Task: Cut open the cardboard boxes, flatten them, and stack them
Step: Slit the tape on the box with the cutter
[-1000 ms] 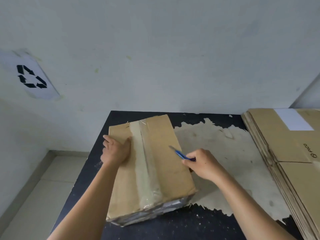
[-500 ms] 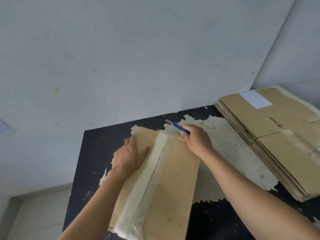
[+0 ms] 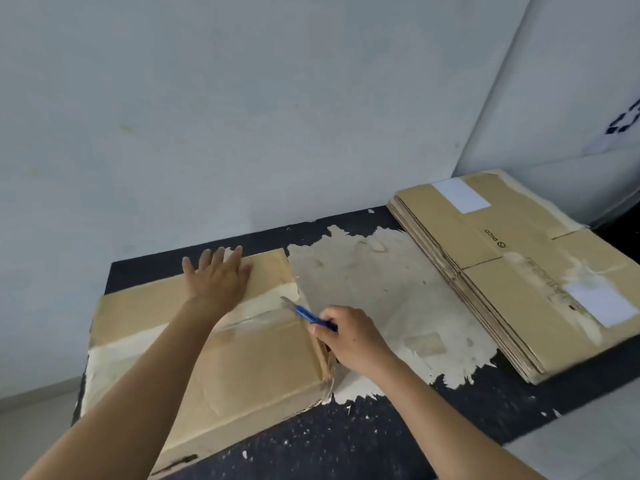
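Black table (image 3: 398, 441) w/ a big worn pale patch (image 3: 381, 292) just right of the right hand's fingers. Stack of flattened boxes (image 3: 512, 271) sits well right of both hands, at the table's far-right side against the wall.

Cardboard box (image 3: 242, 362), taped along its top seam, lies under both hands & hangs a bit off the table's near-left edge. Tape seam (image 3: 263, 315) runs between the two hands, ending at the box's right edge.

Left hand (image 3: 218, 278): fingers spread wide & flat, palm pressing the box's far flap, holding nothing. Right hand (image 3: 349, 336): fingers curled tight round the blue utility knife (image 3: 308, 313), blade tip at the seam's right end, pointing toward the left wrist.

Judgement: cut abt to start at the seam end. Risks:
- blade pulled along seam passes right under the left forearm, which crosses the tape line; a slip = nick to the arm.
- box overhangs the table edge; hard push could tip/slide it.
- tape looks layered & wrinkled; blade may snag, then jump.
- too deep = gouges the table top.
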